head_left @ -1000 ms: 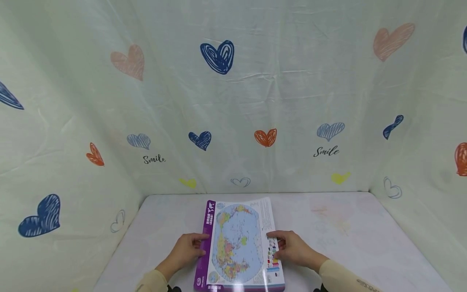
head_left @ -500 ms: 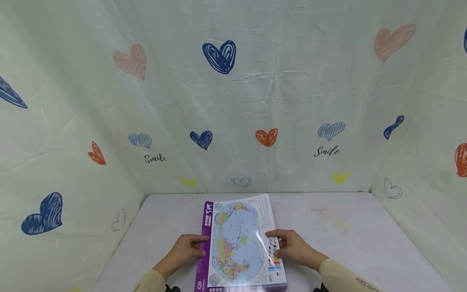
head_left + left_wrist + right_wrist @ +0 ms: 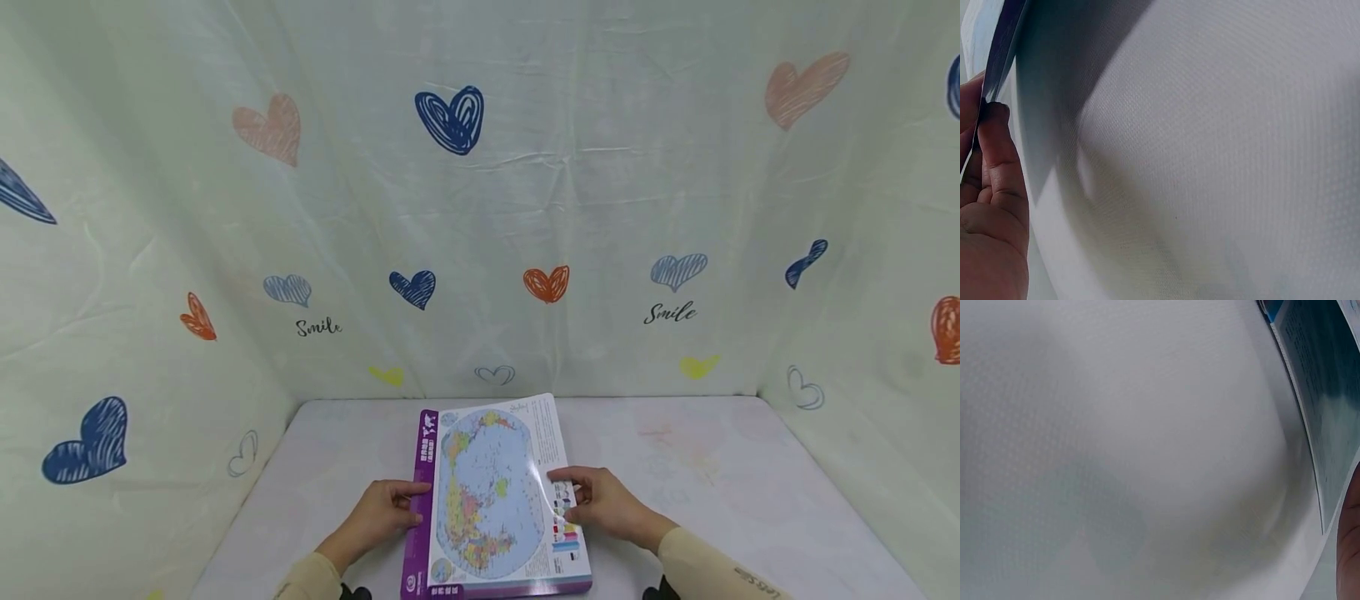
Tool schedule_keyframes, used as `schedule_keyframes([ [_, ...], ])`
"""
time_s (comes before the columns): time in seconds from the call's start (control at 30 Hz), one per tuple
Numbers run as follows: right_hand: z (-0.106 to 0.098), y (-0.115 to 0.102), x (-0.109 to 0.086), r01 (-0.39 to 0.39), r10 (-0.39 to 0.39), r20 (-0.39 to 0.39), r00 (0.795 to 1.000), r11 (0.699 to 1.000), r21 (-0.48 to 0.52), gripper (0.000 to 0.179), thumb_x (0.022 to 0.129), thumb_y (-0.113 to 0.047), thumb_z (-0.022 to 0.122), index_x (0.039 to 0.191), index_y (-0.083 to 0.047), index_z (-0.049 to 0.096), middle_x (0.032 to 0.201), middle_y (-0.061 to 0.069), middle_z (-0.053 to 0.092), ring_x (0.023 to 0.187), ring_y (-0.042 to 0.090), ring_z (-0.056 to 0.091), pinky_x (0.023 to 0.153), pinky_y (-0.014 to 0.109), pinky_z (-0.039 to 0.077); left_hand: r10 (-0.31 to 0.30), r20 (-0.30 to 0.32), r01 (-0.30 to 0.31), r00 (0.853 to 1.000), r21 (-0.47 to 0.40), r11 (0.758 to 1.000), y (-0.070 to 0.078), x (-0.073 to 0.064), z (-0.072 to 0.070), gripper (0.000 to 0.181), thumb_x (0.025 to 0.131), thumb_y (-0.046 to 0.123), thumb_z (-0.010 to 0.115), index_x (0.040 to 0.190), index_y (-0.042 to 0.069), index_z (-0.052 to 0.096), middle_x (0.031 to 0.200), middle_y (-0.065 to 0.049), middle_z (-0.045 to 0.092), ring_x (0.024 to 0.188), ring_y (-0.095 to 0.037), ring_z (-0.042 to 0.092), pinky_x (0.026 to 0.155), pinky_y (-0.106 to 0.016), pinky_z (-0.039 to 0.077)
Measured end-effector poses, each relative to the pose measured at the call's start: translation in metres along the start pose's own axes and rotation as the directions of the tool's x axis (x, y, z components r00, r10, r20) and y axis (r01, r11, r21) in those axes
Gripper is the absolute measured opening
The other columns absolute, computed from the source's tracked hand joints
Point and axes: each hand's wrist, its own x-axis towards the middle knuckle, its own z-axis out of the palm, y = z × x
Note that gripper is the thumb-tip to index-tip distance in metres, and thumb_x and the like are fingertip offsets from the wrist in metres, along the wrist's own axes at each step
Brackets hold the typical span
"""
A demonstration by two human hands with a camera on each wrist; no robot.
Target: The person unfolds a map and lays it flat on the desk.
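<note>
A glossy world map [image 3: 491, 500] with a purple strip along its left side lies between my two hands in the head view, turned sideways to me. My left hand [image 3: 382, 512] pinches its purple left edge between thumb and fingers. On the opposite side, my right hand [image 3: 607, 510] grips the white right edge, thumb and fingers round it. The left wrist view has the map's dark edge [image 3: 1002, 53] held between thumb and fingertips. In the right wrist view, the map's layered edge [image 3: 1319, 394] stands apart in a slight gap, with only a sliver of hand beside it.
The white table [image 3: 720, 483] extends behind and to both sides of the map. A pale curtain [image 3: 480, 208] printed with hearts and the word "Smile" encloses the back and sides. Faint stains [image 3: 678, 450] mark the table's right half.
The map has shifted slightly away from me and to the right, its far right corner now higher in the head view. Both hands keep their hold and have barely moved.
</note>
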Motion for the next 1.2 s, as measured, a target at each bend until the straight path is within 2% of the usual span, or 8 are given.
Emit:
schedule_keyframes([
  [0.17, -0.004, -0.001, -0.001, 0.02, -0.02, -0.006, 1.0, 1.0, 0.002, 0.056, 0.077, 0.009, 0.075, 0.13, 0.003, 0.061, 0.101, 0.008, 0.067, 0.075, 0.023, 0.059, 0.06, 0.025, 0.051, -0.018, -0.004, 0.017, 1.0, -0.004, 1.0, 0.002, 0.0, -0.001, 0.044, 0.075, -0.008, 0.075, 0.118, -0.011, 0.065, 0.087, -0.008, 0.069, 0.076, -0.019, 0.063, 0.064, -0.029, 0.057],
  [0.33, -0.009, 0.0, -0.001, 0.011, -0.011, -0.024, 1.0, 1.0, -0.017, 0.056, 0.076, 0.007, 0.076, 0.13, -0.001, 0.063, 0.102, 0.008, 0.065, 0.073, 0.02, 0.055, 0.057, 0.023, 0.047, -0.031, -0.009, 0.031, 0.999, 0.011, 0.999, 0.001, 0.002, -0.003, 0.045, 0.076, -0.007, 0.075, 0.119, -0.01, 0.065, 0.089, -0.006, 0.067, 0.076, -0.018, 0.061, 0.065, -0.03, 0.057],
  [0.47, -0.013, 0.002, -0.002, 0.022, -0.023, -0.03, 0.999, 1.0, -0.01, 0.058, 0.075, 0.006, 0.076, 0.131, 0.0, 0.062, 0.097, 0.009, 0.065, 0.071, 0.018, 0.054, 0.055, 0.022, 0.045, -0.042, -0.007, 0.042, 0.999, 0.015, 0.999, -0.001, 0.003, -0.004, 0.045, 0.076, -0.007, 0.076, 0.12, -0.009, 0.066, 0.089, -0.006, 0.066, 0.077, -0.018, 0.061, 0.066, -0.03, 0.057],
  [0.6, -0.019, 0.002, -0.006, 0.035, -0.034, -0.031, 0.999, 0.999, 0.023, 0.059, 0.075, 0.006, 0.075, 0.132, 0.002, 0.06, 0.09, 0.009, 0.066, 0.073, 0.019, 0.058, 0.059, 0.024, 0.05, -0.057, -0.009, 0.057, 0.998, 0.018, 0.998, -0.001, 0.002, -0.006, 0.046, 0.076, -0.006, 0.075, 0.121, -0.007, 0.065, 0.093, -0.006, 0.068, 0.079, -0.019, 0.062, 0.068, -0.031, 0.057],
  [0.77, -0.027, -0.001, -0.009, 0.003, -0.001, -0.042, 0.999, 0.999, 0.046, 0.059, 0.077, 0.006, 0.074, 0.134, 0.0, 0.059, 0.097, 0.009, 0.067, 0.081, 0.022, 0.061, 0.066, 0.025, 0.053, -0.049, -0.016, 0.05, 0.999, 0.027, 0.998, -0.001, 0.001, -0.01, 0.046, 0.076, -0.007, 0.075, 0.121, -0.007, 0.066, 0.1, -0.009, 0.069, 0.08, -0.02, 0.062, 0.068, -0.031, 0.057],
  [0.93, -0.035, -0.004, -0.014, -0.013, 0.017, -0.056, 0.998, 0.998, 0.066, 0.059, 0.078, 0.007, 0.073, 0.135, 0.0, 0.058, 0.101, 0.011, 0.067, 0.083, 0.025, 0.06, 0.066, 0.026, 0.053, -0.052, -0.031, 0.054, 0.998, 0.051, 0.997, -0.001, 0.001, -0.012, 0.045, 0.077, -0.006, 0.076, 0.121, -0.006, 0.067, 0.102, -0.01, 0.069, 0.08, -0.019, 0.061, 0.068, -0.031, 0.057],
  [1.2, -0.047, -0.003, -0.019, -0.065, 0.072, -0.108, 0.992, 0.996, 0.062, 0.058, 0.08, 0.004, 0.075, 0.135, -0.002, 0.059, 0.105, 0.01, 0.067, 0.083, 0.026, 0.06, 0.068, 0.03, 0.056, -0.098, -0.07, 0.104, 0.993, 0.088, 0.991, -0.002, 0.001, -0.018, 0.044, 0.077, -0.006, 0.075, 0.12, -0.003, 0.069, 0.103, -0.008, 0.066, 0.08, -0.019, 0.058, 0.069, -0.032, 0.056],
])
